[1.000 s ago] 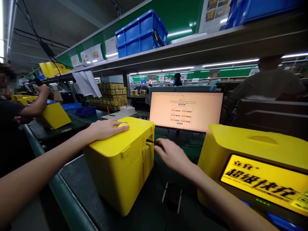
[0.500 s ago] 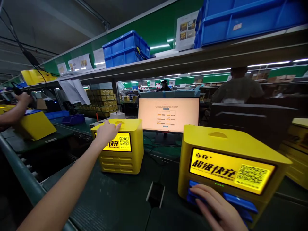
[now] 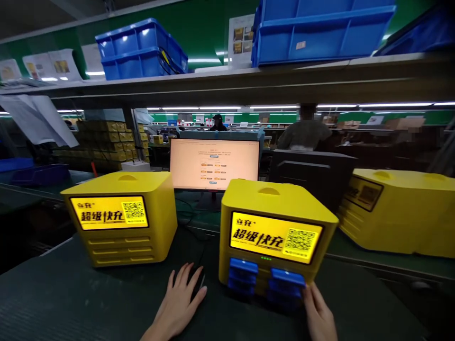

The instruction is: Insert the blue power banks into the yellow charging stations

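A blue power bank [image 3: 286, 283] could be jammed or dislodged if pressed crookedly into the middle yellow charging station [image 3: 275, 227] on the dark mat [image 3: 71, 293]. It is touched by the right hand [image 3: 320, 316], fingers extended, nothing grasped. The left hand [image 3: 178, 305] is laid flat and spread on the mat beside the station.

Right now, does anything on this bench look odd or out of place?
Only the third yellow charging station at far right: it sits tilted, its screen dark, while the left station and middle station stand square and lit.
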{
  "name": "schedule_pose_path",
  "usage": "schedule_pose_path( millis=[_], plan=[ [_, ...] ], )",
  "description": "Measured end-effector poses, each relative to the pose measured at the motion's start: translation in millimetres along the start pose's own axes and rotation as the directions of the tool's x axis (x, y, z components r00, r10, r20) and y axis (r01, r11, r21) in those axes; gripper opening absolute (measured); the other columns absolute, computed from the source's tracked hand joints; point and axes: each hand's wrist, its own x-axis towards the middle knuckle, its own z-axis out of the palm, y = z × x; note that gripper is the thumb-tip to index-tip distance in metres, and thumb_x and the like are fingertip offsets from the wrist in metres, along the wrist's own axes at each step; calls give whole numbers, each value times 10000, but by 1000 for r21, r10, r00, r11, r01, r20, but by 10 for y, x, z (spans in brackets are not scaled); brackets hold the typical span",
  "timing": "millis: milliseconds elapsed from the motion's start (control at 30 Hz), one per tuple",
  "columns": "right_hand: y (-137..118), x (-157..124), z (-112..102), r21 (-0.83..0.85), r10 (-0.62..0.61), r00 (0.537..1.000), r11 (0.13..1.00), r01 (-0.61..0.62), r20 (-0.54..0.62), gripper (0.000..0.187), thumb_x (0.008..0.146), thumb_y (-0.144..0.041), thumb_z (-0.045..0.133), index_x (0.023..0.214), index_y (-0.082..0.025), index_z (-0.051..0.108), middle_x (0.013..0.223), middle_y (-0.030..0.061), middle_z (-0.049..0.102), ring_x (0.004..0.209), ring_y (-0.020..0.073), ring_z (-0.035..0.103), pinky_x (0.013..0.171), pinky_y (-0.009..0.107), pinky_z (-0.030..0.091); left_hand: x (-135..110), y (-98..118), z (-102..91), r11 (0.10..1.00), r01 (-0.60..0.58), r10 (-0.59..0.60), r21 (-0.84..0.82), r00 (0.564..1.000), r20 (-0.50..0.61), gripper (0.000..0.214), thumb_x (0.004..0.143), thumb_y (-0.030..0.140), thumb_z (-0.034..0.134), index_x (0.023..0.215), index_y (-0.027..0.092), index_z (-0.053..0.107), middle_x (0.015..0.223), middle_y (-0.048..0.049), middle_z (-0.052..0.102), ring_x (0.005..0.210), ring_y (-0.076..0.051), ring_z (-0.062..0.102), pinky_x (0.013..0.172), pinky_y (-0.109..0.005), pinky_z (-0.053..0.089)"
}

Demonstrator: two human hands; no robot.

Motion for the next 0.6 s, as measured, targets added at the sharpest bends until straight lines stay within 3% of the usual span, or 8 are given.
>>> schedule_pose_path(
  millis=[100,167,233,300,367,600],
  plan=[
    [-120,26,31,52,70,997,996,-73,44,696,705,-639,553,1193,-143,549,1221,87,575,1187,337,443,998,431,366,222,322,131,950,13,-34,-313,998,-62,547,901,499,312,1393,265,268,1432,-79,319,1339,-248,222,1095,-511,163],
    [-189,45,22,89,68,990,993,-79,121,702,719,-617,555,1222,-130,516,1266,101,537,1208,314,426,1011,409,350,313,542,232,819,15,-95,-574,989,-109,585,913,473,271,1422,211,150,1466,-103,234,1354,-212,188,1097,-436,213],
    [-219,48,0,136,27,966,989,-64,257,726,736,-564,576,1309,-151,408,1338,99,465,1234,277,401,1016,386,343,349,691,299,713,17,-143,-701,982,-122,730,864,488,411,1427,191,54,1485,-116,164,1360,-222,167,1088,-409,243],
    [-211,32,-13,141,-52,933,990,1,357,811,711,-492,647,1372,-193,284,1386,85,405,1259,253,367,1032,383,319,351,751,312,714,48,-169,-699,980,-106,929,729,465,622,1422,199,63,1485,-114,161,1352,-261,184,1085,-426,245],
    [-179,10,-8,80,-117,930,992,95,349,883,667,-434,709,1383,-214,240,1403,81,372,1280,257,330,1061,409,262,345,750,291,743,84,-198,-664,975,-98,999,629,412,714,1409,199,128,1473,-115,203,1337,-284,221,1083,-439,245],
    [-148,-22,46,-3,-165,948,985,172,273,838,666,-397,712,1361,-221,279,1402,84,362,1291,265,303,1068,444,239,360,716,273,761,98,-219,-641,969,-112,909,667,438,675,1393,213,175,1460,-105,231,1332,-278,238,1067,-428,275]
  ],
)
